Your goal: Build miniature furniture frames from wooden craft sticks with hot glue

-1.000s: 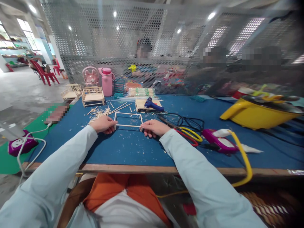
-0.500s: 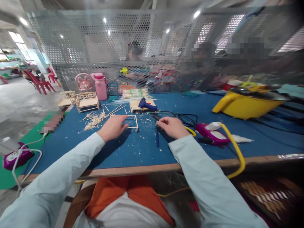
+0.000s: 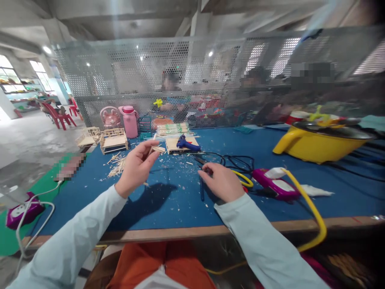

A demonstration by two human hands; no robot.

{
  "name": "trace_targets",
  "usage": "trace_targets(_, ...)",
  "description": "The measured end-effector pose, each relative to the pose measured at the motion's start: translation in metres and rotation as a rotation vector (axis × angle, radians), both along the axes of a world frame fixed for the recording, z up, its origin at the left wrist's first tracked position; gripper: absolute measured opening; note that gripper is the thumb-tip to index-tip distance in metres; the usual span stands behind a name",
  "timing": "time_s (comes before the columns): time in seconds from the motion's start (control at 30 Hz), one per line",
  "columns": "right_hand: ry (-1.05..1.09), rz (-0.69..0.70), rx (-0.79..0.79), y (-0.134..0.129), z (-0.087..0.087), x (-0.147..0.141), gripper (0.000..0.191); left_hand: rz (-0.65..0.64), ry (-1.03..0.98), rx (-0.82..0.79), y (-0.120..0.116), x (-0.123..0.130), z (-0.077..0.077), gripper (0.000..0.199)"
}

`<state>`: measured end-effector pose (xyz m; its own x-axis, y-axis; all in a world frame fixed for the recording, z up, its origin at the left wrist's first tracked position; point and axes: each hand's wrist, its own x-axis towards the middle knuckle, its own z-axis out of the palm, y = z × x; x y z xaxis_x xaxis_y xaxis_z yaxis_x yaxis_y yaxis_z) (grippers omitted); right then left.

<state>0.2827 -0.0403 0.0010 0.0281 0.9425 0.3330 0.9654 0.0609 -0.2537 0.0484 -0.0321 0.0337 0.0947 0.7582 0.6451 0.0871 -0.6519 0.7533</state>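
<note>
Raised above the blue table mat, my left hand [image 3: 136,165] pinches a small pale wooden stick frame [image 3: 158,149], seen nearly edge-on and partly hidden by the fingers. My right hand [image 3: 222,180] rests low over the mat with its fingers curled around the dark handle end of a tool; a blue handle [image 3: 202,189] shows below the fingers. Loose wooden sticks [image 3: 118,166] lie in a pile behind my left hand. A blue glue gun [image 3: 188,145] lies on a flat wooden piece [image 3: 172,147] at the middle back.
Two small wooden chair models [image 3: 114,141] stand at the back left beside a pink flask [image 3: 130,122]. On the right are a purple power strip [image 3: 278,184], a yellow cable and a yellow pot [image 3: 321,142]. A mesh screen [image 3: 120,64] rises behind, with people beyond it.
My left hand has lifted the wooden frame off the mat and tilted it. My right hand stays beside the blue-handled tool. The camera view has tipped upward slightly.
</note>
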Motion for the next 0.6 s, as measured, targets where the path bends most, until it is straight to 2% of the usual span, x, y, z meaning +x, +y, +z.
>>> trace_targets(0.07,-0.138,-0.079,-0.067,0.004,-0.003,0.005,0.027,-0.015,-0.121,-0.015,-0.008,0.002,-0.003,0.021)
trace_targets(0.17,-0.241,-0.143,-0.138,0.008,-0.007,0.009,0.035,0.033,-0.229,-0.026,-0.017,0.006,-0.012,0.019)
trace_targets(0.27,-0.238,-0.221,-0.215,0.007,-0.008,0.01,0.038,0.073,-0.327,-0.044,-0.022,0.009,-0.017,0.018)
trace_targets(0.37,-0.209,-0.264,-0.29,0.006,-0.007,0.008,0.043,0.039,-0.391,-0.075,-0.027,0.01,-0.019,0.017)
trace_targets(0.5,-0.225,-0.26,-0.306,0.005,-0.006,0.008,0.05,0.01,-0.407,-0.119,-0.028,0.011,-0.02,0.021)
trace_targets(0.6,-0.299,-0.239,-0.163,-0.001,-0.006,0.01,0.044,0.032,-0.388,-0.143,-0.027,0.01,-0.022,0.028)
